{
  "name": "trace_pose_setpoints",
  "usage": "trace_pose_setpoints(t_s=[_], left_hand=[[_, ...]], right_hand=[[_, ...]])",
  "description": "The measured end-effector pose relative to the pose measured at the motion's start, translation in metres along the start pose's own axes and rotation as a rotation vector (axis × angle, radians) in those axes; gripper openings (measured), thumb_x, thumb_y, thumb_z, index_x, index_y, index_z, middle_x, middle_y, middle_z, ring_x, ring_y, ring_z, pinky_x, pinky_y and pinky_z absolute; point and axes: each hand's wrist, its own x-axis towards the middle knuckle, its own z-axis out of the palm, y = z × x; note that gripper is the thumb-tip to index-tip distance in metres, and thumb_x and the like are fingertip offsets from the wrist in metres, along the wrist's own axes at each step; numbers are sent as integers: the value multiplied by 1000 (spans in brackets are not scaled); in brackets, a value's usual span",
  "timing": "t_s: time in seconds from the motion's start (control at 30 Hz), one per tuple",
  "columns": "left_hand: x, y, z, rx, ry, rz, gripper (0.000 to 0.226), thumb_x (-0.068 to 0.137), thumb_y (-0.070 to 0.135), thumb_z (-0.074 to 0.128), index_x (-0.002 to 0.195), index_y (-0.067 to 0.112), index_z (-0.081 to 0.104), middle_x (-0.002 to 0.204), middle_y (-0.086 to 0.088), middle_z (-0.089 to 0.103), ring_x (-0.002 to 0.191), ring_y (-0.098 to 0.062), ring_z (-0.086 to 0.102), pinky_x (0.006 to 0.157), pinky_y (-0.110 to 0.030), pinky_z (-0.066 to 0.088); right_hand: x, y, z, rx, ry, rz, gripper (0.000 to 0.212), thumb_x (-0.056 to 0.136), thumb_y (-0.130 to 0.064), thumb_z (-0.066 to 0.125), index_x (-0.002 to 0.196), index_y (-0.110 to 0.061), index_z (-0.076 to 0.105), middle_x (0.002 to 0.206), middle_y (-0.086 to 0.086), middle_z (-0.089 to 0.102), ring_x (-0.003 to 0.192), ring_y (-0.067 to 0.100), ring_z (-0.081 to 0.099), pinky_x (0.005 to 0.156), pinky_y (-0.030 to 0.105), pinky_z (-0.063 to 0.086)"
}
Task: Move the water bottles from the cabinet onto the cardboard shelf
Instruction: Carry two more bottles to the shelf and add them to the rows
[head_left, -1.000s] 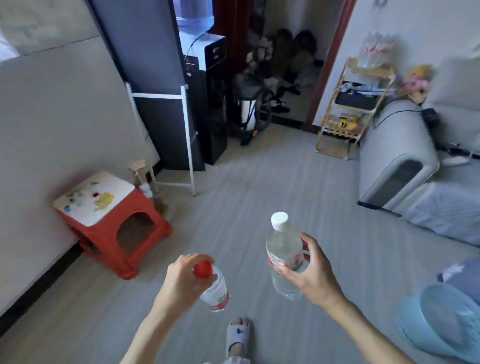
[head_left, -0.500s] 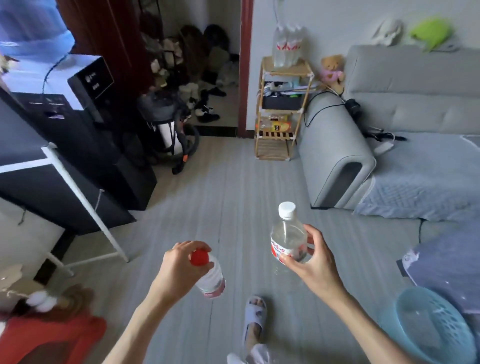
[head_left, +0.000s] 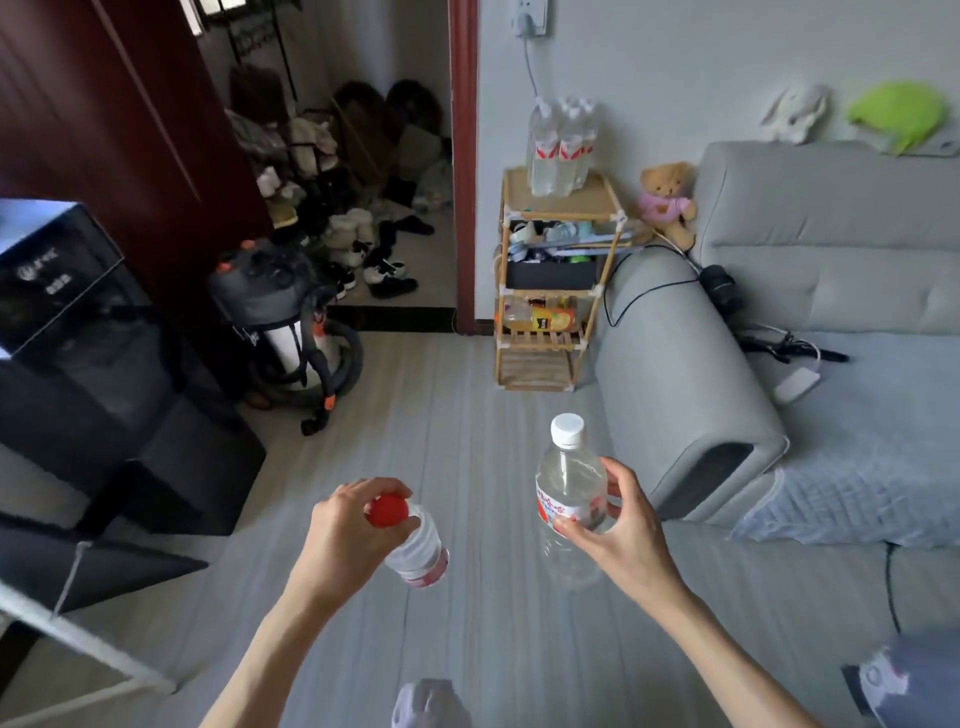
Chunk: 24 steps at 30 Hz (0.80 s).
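Observation:
My left hand (head_left: 345, 540) grips a small clear bottle with a red cap (head_left: 418, 552) by its neck, the bottle hanging tilted below the hand. My right hand (head_left: 621, 535) holds a taller clear bottle with a white cap (head_left: 569, 486) upright around its middle. Both are low in the head view, above the grey floor. Straight ahead by the wall stands the cardboard shelf (head_left: 558, 291), a tan open rack between the doorway and the sofa. Several clear water bottles (head_left: 561, 148) stand on its top board.
A grey sofa (head_left: 753, 364) fills the right side, its arm beside the shelf. A grey canister vacuum (head_left: 283, 327) and a black water dispenser (head_left: 67, 312) stand on the left. A white frame (head_left: 67, 623) sits at lower left. A teddy bear (head_left: 667, 202) sits by the shelf.
The view has swung right and come closer to the shelf and sofa. The red stool and blue basket have left the view. Both hands keep hold of their bottles.

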Motion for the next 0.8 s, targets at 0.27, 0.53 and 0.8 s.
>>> trace_pose_setpoints(t_s=[0.27, 0.53, 0.8], left_hand=[[216, 15, 47, 15, -50, 9, 24, 69, 15, 75, 92, 21, 68, 80, 17, 57, 77, -5, 54, 63, -4, 35], [428, 86, 85, 72, -118, 49, 26, 69, 12, 74, 93, 17, 68, 87, 6, 59, 82, -15, 55, 75, -22, 42], [600, 158, 141, 19, -46, 52, 24, 67, 14, 77, 89, 19, 68, 84, 5, 64, 82, -17, 60, 78, -25, 42]], right_hand=[[209, 28, -5, -34, 47, 31, 65, 59, -25, 83, 108, -39, 43, 104, -16, 58, 92, 1, 57, 75, 15, 45], [401, 31, -46, -4, 113, 63, 69, 61, -26, 83, 115, -32, 41, 109, -18, 53, 100, 5, 55, 78, 18, 46], [581, 68, -102, -40, 195, 79, 68, 60, -25, 83, 115, -24, 43, 113, -5, 55, 98, 15, 56, 77, 24, 48]])
